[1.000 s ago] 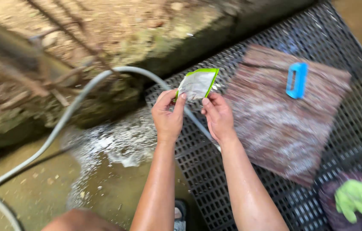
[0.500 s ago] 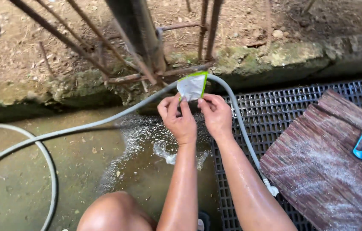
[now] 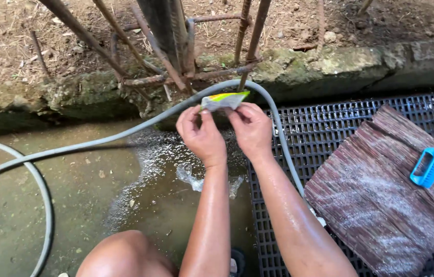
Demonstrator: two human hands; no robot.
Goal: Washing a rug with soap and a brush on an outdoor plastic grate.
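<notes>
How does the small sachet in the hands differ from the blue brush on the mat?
The sachet is silvery with a green edge, thin and crumpled; the blue brush is rigid plastic. The sachet is pinched between the left hand and right hand; the brush lies untouched on the reddish mat.

Both hands are up in front of the person: the left hand (image 3: 202, 134) and the right hand (image 3: 250, 129) pinch a small silvery sachet with a green edge (image 3: 223, 100) between fingertips, holding it almost flat just above the grey hose (image 3: 124, 134) that arcs across the wet concrete floor (image 3: 17, 215). Below the wrists, foamy water (image 3: 196, 179) pools beside a black plastic grating (image 3: 329, 125). On the grating lies a soapy reddish-brown mat (image 3: 376, 205), with a blue scrubbing brush (image 3: 428, 167) resting on its right part.
</notes>
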